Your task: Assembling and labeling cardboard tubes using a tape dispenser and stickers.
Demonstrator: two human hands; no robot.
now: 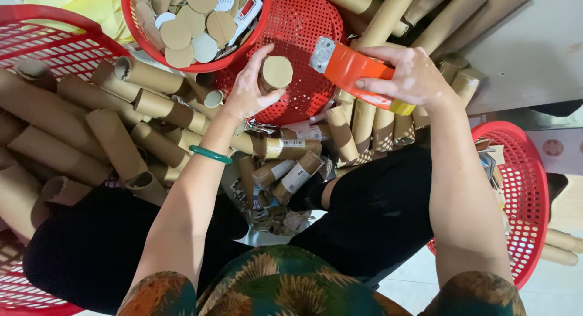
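My left hand (246, 94) grips a short cardboard tube (276, 74) held upright, its round brown cap facing up. A green bangle (210, 154) sits on that wrist. My right hand (405, 79) holds an orange tape dispenser (352, 70) with a metal blade end, just right of the tube and not touching it. Both hands hover over an upturned red plastic basket (303, 30).
A red basket (182, 64) of round cardboard discs sits at the top. Piles of long cardboard tubes (115, 140) lie left, centre and upper right. Red baskets stand at far left (54, 40) and right (525, 194). Torn labels and scraps (267, 210) lie between my knees.
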